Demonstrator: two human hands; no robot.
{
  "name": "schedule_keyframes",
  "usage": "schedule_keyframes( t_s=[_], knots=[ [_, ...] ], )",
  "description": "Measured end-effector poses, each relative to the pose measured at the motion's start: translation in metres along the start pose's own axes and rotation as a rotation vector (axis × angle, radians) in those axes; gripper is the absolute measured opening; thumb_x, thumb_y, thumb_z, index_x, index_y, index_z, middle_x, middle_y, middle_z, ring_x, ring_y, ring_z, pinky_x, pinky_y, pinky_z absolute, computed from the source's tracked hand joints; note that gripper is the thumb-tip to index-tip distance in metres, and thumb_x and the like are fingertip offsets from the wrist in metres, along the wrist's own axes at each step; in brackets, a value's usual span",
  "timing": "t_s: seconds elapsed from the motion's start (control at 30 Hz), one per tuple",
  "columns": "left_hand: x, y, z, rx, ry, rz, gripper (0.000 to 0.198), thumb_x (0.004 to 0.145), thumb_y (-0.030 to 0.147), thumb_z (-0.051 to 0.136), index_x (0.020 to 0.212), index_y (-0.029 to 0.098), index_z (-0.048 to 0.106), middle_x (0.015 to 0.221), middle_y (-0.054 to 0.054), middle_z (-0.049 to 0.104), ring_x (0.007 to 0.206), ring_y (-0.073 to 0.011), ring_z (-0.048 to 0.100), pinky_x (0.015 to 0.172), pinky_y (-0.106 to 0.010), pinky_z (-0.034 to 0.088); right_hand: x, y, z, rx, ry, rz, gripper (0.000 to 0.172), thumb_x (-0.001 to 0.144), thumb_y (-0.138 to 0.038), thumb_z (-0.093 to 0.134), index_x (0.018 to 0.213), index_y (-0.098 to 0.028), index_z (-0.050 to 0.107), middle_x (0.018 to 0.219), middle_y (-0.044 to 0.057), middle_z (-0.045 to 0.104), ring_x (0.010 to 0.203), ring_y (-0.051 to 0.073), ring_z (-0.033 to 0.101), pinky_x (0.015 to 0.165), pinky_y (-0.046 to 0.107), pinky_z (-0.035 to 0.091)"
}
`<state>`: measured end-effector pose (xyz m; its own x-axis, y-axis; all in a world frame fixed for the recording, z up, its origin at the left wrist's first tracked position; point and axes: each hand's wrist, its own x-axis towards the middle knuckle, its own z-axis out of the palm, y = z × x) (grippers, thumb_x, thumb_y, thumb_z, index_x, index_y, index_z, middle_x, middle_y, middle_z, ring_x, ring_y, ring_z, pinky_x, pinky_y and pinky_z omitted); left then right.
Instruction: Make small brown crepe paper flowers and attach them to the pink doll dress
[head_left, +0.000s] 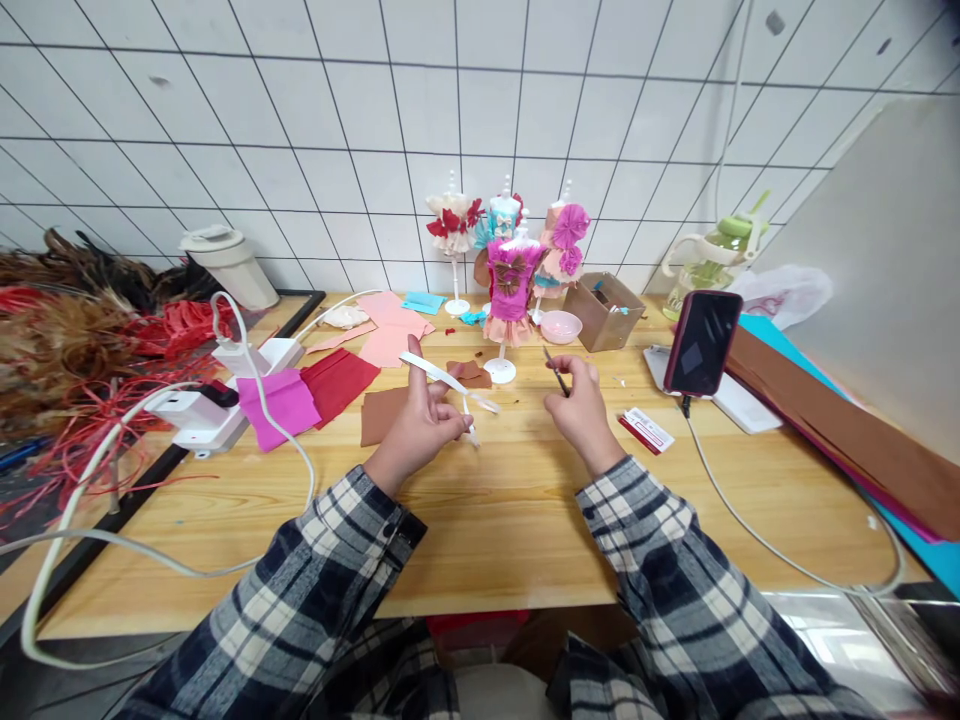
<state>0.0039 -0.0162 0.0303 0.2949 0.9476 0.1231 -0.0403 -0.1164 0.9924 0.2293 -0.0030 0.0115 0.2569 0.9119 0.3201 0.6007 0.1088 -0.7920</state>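
My left hand (424,432) pinches a narrow white strip (439,373) between thumb and fingers. The strip loops over the raised index finger, and its loose ends hang to the right. In my right hand (581,405) is a small dark pointed tool (556,371), its tip turned up and away; the fingers hide the rest, so I cannot tell its exact kind. Both hands hover above the wooden table (510,530). Just beyond them stands a mini dress form (514,285) in a magenta paper dress with a brown bow. Brown paper (384,415) lies behind my left hand.
More dressed forms (454,225) stand at the back beside a pink bowl (561,326) and a cardboard box (604,312). Red paper (339,385) and a power strip (214,420) lie left. A phone (703,345) on a cable and brown sheets (840,425) occupy the right.
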Motion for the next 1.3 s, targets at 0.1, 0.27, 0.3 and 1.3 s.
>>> schedule_keyframes(
  t_s=[0.1,0.27,0.3,1.3],
  knots=[
    [-0.001,-0.002,0.003,0.066,0.026,-0.005,0.123,0.069,0.011,0.068,0.133,0.046,-0.031,0.151,-0.021,0.022,0.055,0.0002,0.057,0.052,-0.017,0.050,-0.006,-0.010,-0.001,0.165,-0.064,0.016,0.026,0.078,-0.029,0.050,0.103,-0.022,0.050,0.086,0.003,0.053,0.076,0.017,0.051,0.072,0.029,0.040],
    [-0.002,-0.004,0.005,0.156,0.037,-0.044,0.124,0.068,0.010,0.068,0.133,0.045,-0.032,0.152,-0.022,0.017,0.053,-0.0018,0.059,0.050,-0.019,0.052,-0.033,-0.025,0.019,0.314,-0.573,-0.082,0.042,0.095,-0.049,0.023,0.083,-0.022,0.053,0.064,-0.002,0.046,0.063,0.014,0.046,0.061,0.025,0.036],
    [-0.002,-0.004,0.004,0.173,0.041,-0.051,0.124,0.068,0.009,0.067,0.133,0.044,-0.032,0.152,-0.023,0.018,0.053,-0.0019,0.059,0.050,-0.019,0.052,-0.038,-0.027,0.023,0.277,-0.617,-0.108,0.042,0.095,-0.048,0.022,0.081,-0.022,0.052,0.065,-0.002,0.046,0.064,0.014,0.046,0.062,0.025,0.035],
    [-0.006,-0.009,0.016,0.154,-0.004,-0.065,0.122,0.071,0.011,0.066,0.130,0.043,-0.036,0.151,-0.024,0.018,0.054,-0.0047,0.063,0.051,-0.021,0.053,-0.052,-0.032,0.034,0.037,-0.581,-0.161,0.029,0.096,-0.041,0.028,0.083,-0.023,0.046,0.074,0.001,0.058,0.068,0.016,0.052,0.064,0.025,0.034]
  ],
)
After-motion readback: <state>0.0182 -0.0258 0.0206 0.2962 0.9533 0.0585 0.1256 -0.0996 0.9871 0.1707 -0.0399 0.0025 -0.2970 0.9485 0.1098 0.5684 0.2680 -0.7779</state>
